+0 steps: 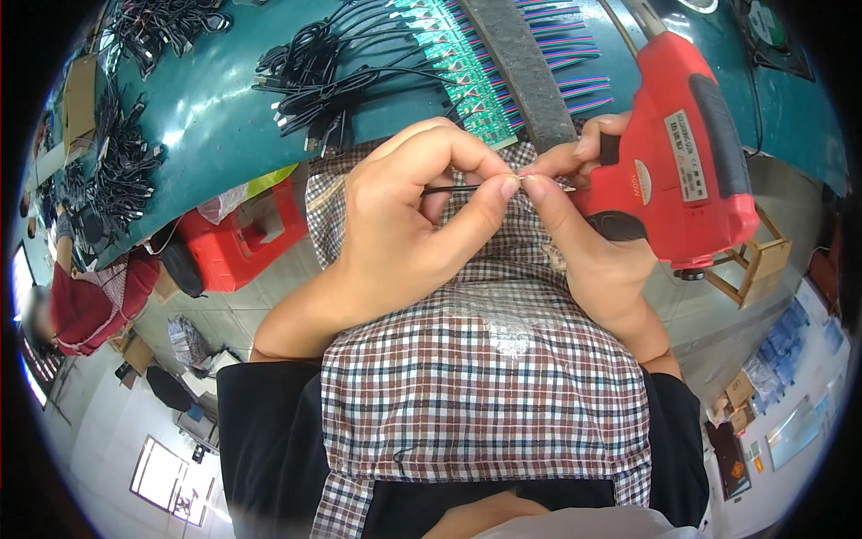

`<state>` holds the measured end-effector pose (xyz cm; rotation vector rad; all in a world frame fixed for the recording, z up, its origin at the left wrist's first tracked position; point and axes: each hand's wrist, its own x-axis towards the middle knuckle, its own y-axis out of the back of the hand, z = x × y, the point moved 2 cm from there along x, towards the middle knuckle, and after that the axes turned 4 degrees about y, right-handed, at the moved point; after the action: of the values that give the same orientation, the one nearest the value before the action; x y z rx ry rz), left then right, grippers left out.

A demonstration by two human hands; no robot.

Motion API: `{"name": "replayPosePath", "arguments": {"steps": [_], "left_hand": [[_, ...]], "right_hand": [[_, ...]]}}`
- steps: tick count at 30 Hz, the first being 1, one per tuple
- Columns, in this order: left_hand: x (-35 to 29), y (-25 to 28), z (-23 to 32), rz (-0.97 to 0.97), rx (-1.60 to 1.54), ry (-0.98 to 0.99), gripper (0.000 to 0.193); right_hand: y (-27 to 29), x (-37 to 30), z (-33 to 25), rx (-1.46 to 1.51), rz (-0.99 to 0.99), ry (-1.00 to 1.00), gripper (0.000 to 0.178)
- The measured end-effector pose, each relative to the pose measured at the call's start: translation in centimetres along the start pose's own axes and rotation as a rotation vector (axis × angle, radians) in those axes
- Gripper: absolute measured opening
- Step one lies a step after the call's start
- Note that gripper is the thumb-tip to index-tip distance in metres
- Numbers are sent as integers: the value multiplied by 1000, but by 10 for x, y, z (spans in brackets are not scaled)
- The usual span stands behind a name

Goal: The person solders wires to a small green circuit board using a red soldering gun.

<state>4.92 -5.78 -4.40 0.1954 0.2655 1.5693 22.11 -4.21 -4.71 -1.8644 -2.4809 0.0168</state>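
Note:
Both my hands meet in front of my checked apron, below the bench edge. My left hand (400, 207) is closed, pinching a thin black cable (453, 189) between thumb and index finger near its end. Against it, the thumb and index finger of my right hand (597, 251) pinch at the fine wire ends (521, 177), mostly covered by fingertips. My right hand also holds a red soldering gun (660, 153) with black grip panels; its metal tip points away over the bench. The gun's lower side rests along my palm and other fingers.
On the green bench (206, 112) lie a row of green circuit boards (467, 81), a dark bar (521, 72) across coloured wires (575, 54), and bundled black cables (328, 76). A red plastic stool (292, 220) and another person (99, 301) are at left, a wooden stool (763, 260) at right.

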Motion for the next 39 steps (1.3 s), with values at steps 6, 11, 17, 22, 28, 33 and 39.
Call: {"name": "replayPosePath", "arguments": {"steps": [6, 11, 17, 22, 28, 33, 39], "left_hand": [[-3, -2, -6, 99, -143, 102, 6], [14, 7, -8, 155, 233, 62, 8], [18, -2, -16, 182, 498, -54, 12], [21, -5, -17, 195, 581, -143, 14], [21, -7, -18, 213, 642, -178, 15], [22, -8, -16, 215, 689, -203, 13], [21, -10, -16, 214, 724, -209, 13]], "right_hand": [[-5, -3, 2, 124, 124, -16, 54], [11, -13, -2, 29, 169, -42, 42], [54, -48, -18, -336, -86, -83, 44], [71, -79, -15, -256, -81, -216, 42], [67, -83, -21, -401, -98, -323, 13], [65, -77, -20, -324, -142, -366, 7], [67, -82, -16, -370, -124, -327, 9]]}}
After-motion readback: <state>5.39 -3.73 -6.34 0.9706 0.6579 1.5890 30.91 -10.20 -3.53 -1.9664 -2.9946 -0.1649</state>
